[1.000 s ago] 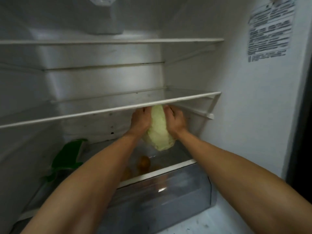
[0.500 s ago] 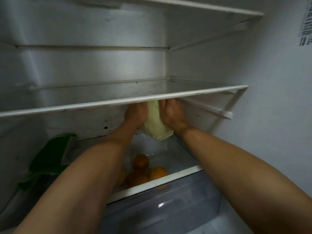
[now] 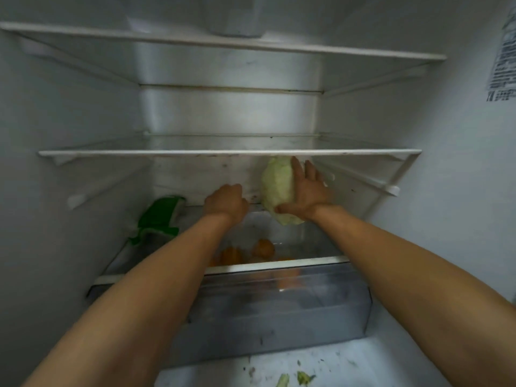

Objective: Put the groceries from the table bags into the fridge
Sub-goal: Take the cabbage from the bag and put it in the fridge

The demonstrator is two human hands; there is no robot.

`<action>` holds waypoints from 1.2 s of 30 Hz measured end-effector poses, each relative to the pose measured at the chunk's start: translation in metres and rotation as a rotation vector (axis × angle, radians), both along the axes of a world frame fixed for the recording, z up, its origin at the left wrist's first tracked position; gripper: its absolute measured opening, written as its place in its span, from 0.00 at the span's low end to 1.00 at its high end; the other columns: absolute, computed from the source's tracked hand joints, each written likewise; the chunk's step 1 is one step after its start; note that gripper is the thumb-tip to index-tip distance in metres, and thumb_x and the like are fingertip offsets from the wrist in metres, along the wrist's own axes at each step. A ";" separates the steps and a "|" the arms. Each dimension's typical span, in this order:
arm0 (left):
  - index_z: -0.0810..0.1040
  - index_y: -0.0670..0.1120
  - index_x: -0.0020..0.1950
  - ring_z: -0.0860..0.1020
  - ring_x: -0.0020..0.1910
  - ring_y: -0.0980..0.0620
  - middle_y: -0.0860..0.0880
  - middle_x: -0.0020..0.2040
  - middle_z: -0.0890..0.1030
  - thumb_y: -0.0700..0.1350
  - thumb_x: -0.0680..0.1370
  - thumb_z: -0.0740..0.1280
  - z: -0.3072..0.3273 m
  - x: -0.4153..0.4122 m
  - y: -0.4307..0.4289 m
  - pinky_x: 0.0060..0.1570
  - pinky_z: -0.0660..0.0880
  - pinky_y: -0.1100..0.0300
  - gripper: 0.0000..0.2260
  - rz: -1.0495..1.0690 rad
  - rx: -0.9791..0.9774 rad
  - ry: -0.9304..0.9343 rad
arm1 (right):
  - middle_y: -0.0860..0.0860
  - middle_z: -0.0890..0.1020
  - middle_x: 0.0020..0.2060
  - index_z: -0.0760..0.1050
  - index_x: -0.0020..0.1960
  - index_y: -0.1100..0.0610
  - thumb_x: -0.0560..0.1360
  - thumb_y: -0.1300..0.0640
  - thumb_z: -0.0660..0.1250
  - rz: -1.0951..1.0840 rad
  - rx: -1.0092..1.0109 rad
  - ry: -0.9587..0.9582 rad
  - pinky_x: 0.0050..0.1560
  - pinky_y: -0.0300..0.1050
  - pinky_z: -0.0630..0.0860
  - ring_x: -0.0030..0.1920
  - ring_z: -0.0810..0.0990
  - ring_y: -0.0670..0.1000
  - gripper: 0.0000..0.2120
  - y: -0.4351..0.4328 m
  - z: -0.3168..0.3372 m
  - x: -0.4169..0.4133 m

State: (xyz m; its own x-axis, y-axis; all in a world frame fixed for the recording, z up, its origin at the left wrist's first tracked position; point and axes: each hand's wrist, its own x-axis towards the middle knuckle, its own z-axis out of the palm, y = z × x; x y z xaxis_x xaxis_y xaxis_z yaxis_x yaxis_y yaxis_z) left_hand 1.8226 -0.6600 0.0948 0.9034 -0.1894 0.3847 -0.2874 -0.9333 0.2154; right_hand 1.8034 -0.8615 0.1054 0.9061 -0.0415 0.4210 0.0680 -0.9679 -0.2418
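Far left, on the lowest shelf (image 3: 279,263): one green bag (image 3: 160,216), crumpled against the wall, its lower end blurred.

Next, the left hand (image 3: 226,203), back turned to the camera, fingers folded under, nothing seen in them; apart from the cabbage (image 3: 277,188), just to its left.

Right of centre, one pale green cabbage, tucked under the middle shelf (image 3: 139,153), crown right up at that shelf's white rim. Whether resting on the lowest shelf or carried clear of it: cannot tell.

Against the cabbage's right flank, the right hand (image 3: 305,191), grasping it: fingers spread up the side, thumb hooked across the lower front.

Below the hands, through the glass, two oranges (image 3: 262,247) plainly countable; further orange smears beside them and behind the drawer (image 3: 279,317) front, too blurred to count.

Three white-rimmed shelves in all, one clear drawer beneath.

At the bottom edge, a few green-white scraps (image 3: 293,379), partly cut off.

Far right, one printed label (image 3: 502,65) on the wall, cut by the frame, text unreadable.
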 end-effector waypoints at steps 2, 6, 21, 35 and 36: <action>0.72 0.45 0.61 0.75 0.56 0.42 0.42 0.60 0.75 0.50 0.81 0.57 -0.001 -0.014 0.008 0.48 0.70 0.54 0.14 0.033 0.085 0.017 | 0.57 0.47 0.77 0.38 0.78 0.50 0.63 0.37 0.76 -0.014 -0.031 -0.037 0.69 0.63 0.64 0.75 0.52 0.64 0.61 0.000 -0.003 -0.002; 0.71 0.46 0.64 0.73 0.59 0.41 0.42 0.62 0.72 0.49 0.81 0.56 0.004 -0.038 0.015 0.52 0.70 0.51 0.14 0.075 0.241 0.013 | 0.59 0.51 0.76 0.45 0.78 0.51 0.68 0.36 0.71 -0.055 -0.059 -0.083 0.65 0.62 0.66 0.73 0.56 0.66 0.51 0.004 -0.003 0.003; 0.72 0.45 0.63 0.75 0.55 0.42 0.43 0.59 0.74 0.51 0.81 0.57 -0.021 -0.039 0.019 0.46 0.69 0.53 0.15 0.041 0.275 -0.057 | 0.64 0.46 0.77 0.40 0.79 0.54 0.78 0.32 0.48 -0.345 0.049 -0.040 0.70 0.66 0.56 0.72 0.53 0.72 0.40 0.008 -0.008 0.057; 0.77 0.45 0.54 0.78 0.54 0.40 0.42 0.56 0.79 0.51 0.77 0.62 -0.022 -0.142 0.021 0.48 0.73 0.52 0.12 0.122 0.192 -0.127 | 0.62 0.69 0.67 0.63 0.71 0.57 0.77 0.42 0.61 -0.122 -0.113 -0.030 0.61 0.55 0.71 0.66 0.70 0.63 0.28 0.001 -0.019 -0.075; 0.76 0.46 0.54 0.77 0.54 0.41 0.42 0.56 0.78 0.51 0.77 0.62 -0.024 -0.158 0.021 0.48 0.73 0.52 0.12 0.128 0.189 -0.129 | 0.62 0.71 0.65 0.65 0.70 0.57 0.77 0.44 0.62 -0.106 -0.117 -0.029 0.58 0.54 0.73 0.64 0.71 0.64 0.27 0.007 -0.023 -0.090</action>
State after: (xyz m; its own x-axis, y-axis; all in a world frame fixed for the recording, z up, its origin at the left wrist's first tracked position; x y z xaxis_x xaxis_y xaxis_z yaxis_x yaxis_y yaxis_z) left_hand 1.6651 -0.6390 0.0711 0.8705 -0.1560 0.4668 -0.1777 -0.9841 0.0026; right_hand 1.7132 -0.8543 0.0828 0.8867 -0.0850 0.4544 -0.0304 -0.9915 -0.1262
